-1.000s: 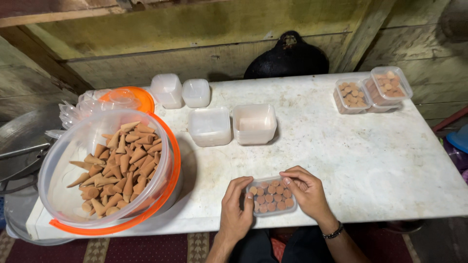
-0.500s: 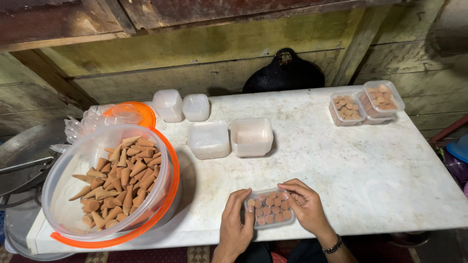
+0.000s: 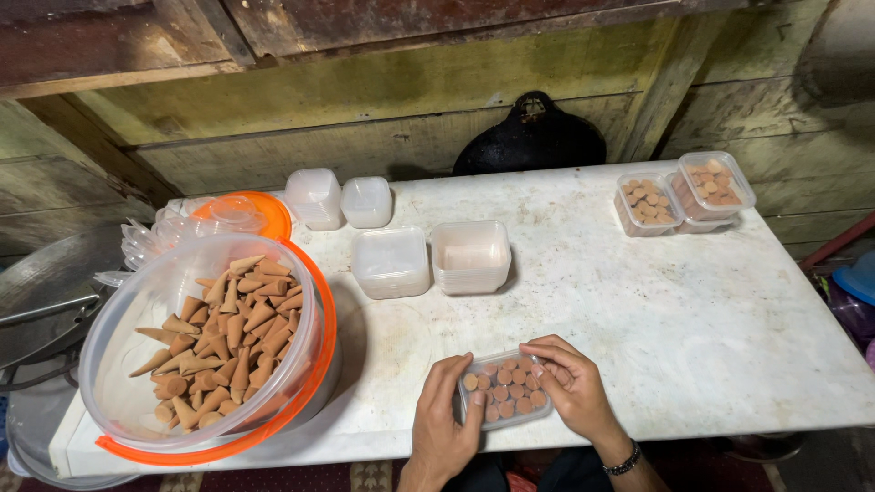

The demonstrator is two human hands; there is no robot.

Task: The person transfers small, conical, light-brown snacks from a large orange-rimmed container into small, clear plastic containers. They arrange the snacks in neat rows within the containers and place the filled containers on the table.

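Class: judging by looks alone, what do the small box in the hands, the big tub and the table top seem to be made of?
Box: clear glossy plastic; cones show through.
Tub: translucent plastic, orange rim.
Table top: probably painted or stone-like slab, white, matt, stained.

A small box (image 3: 504,390) full of little cones sits at the near edge of the table (image 3: 711,319). The left hand (image 3: 444,425) is on its left side and the right hand (image 3: 570,383) is on its right. A big tub (image 3: 196,342) of cones stands far to the left. Two empty boxes (image 3: 430,260) sit in the middle, behind the small box. Two filled boxes (image 3: 684,191) are at the far right corner.
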